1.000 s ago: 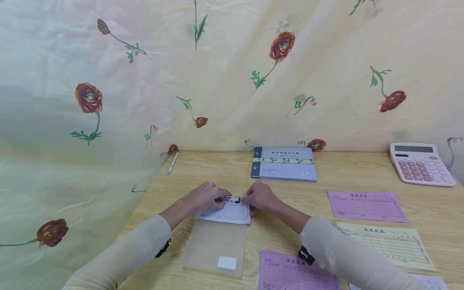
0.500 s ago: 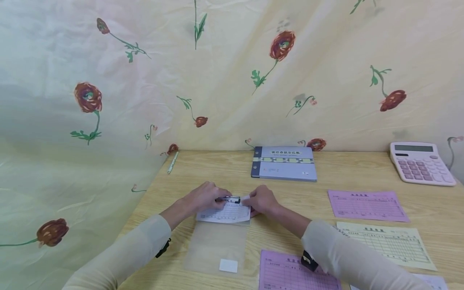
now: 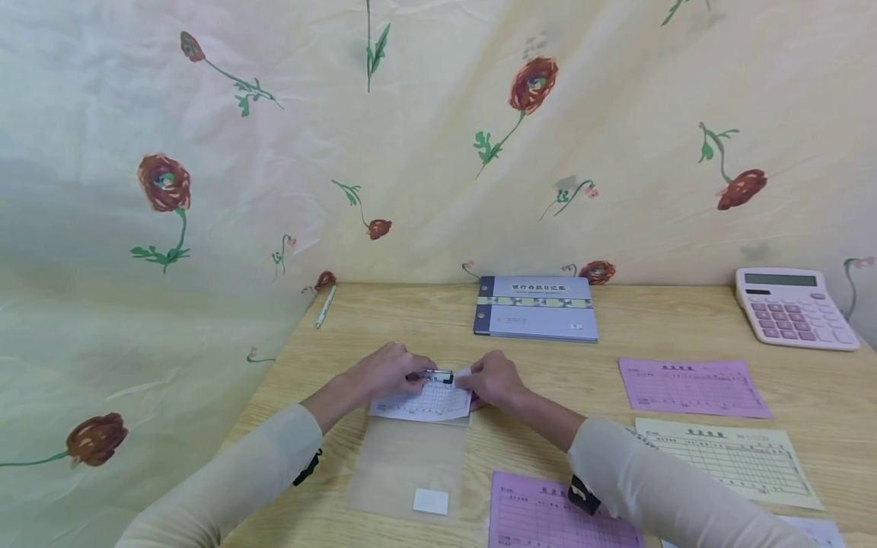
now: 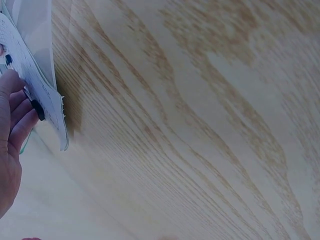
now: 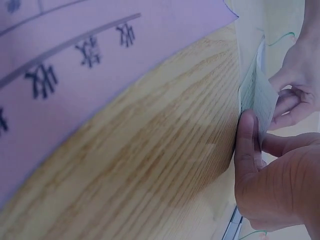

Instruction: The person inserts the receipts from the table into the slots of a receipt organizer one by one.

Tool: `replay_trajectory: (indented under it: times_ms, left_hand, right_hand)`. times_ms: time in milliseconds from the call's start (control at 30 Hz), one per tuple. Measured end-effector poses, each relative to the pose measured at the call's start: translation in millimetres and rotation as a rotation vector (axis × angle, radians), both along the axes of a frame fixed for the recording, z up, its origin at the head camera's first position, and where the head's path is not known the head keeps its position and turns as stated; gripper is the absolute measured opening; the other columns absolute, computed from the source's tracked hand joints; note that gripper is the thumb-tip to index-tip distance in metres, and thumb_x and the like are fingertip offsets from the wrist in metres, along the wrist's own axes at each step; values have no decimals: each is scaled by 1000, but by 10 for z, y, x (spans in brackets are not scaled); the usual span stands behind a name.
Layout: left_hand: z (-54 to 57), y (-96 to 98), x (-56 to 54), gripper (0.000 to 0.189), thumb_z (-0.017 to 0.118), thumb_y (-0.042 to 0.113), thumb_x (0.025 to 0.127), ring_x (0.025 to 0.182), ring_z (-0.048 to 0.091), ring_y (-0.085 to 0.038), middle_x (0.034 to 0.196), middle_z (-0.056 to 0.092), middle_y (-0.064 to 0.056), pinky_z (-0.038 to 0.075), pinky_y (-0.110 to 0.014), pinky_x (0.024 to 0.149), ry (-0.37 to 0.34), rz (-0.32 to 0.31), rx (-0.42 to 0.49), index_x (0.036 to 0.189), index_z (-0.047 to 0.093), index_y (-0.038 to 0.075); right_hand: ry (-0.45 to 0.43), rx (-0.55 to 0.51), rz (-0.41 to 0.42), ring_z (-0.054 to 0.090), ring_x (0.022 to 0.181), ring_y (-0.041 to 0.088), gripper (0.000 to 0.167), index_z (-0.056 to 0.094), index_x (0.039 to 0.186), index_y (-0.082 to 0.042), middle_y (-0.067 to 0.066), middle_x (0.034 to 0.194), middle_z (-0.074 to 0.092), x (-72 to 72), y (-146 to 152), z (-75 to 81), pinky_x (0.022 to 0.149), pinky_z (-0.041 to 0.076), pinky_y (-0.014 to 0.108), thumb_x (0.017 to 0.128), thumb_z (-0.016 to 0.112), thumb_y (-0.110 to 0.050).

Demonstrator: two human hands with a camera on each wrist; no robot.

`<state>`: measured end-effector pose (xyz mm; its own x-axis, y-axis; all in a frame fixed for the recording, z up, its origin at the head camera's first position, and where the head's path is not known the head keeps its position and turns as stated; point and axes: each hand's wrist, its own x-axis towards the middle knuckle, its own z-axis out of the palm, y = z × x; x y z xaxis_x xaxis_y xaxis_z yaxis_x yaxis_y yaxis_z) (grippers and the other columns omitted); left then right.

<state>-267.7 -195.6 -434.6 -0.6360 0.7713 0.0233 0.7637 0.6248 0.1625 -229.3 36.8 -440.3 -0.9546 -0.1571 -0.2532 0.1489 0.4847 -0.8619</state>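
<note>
My left hand (image 3: 393, 371) grips a metal clip (image 3: 438, 375) with black ends, at the top edge of a white printed form (image 3: 428, 405). The form lies over the upper part of a translucent file folder (image 3: 411, 457) with a blank white label (image 3: 431, 501). At the form's top right corner my right hand (image 3: 496, 378) pinches the paper between thumb and fingers, the corner bent up. Seen from the right wrist, sheets (image 5: 260, 97) stand slightly parted at the right thumb. In the left wrist view the form's edge (image 4: 61, 120) is ragged and raised over the table.
A blue ledger book (image 3: 537, 316) lies at the back, a pen (image 3: 326, 307) to its left, a pink calculator (image 3: 791, 312) far right. Pink (image 3: 692, 388) and pale green (image 3: 729, 460) forms lie on the right; another pink form (image 3: 541, 510) lies by the front edge.
My right hand has shifted slightly right and down, and the form's top right corner now shows lifted in its pinch. The left hand keeps its grip on the clip.
</note>
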Motion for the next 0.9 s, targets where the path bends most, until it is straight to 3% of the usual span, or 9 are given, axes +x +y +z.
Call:
replay_trajectory:
  times_ms: [300, 667, 900]
  left_hand:
    - [-2, 2, -7, 34, 76, 5, 92, 48, 40, 5, 84, 75, 1, 33, -12, 47, -4, 5, -10, 126, 77, 6]
    - [1, 4, -5, 32, 77, 4, 91, 51, 43, 6, 92, 78, -2, 37, -10, 48, 21, -12, 12, 123, 78, 5]
    - [-7, -5, -7, 33, 77, 4, 91, 50, 42, 6, 89, 77, -1, 37, -11, 48, -1, -9, 28, 124, 78, 5]
  right_hand:
    - [19, 19, 15, 71, 59, 16, 16, 77, 103, 9, 10, 78, 73, -15, -13, -13, 55, 59, 28, 98, 75, -6]
    - [36, 7, 21, 70, 57, 15, 12, 77, 96, 6, 9, 76, 74, 16, -12, 1, 54, 58, 27, 99, 74, -6]
    - [47, 20, 33, 67, 52, 14, 15, 76, 87, 4, 8, 71, 72, 25, -8, 18, 51, 56, 24, 98, 74, -6]
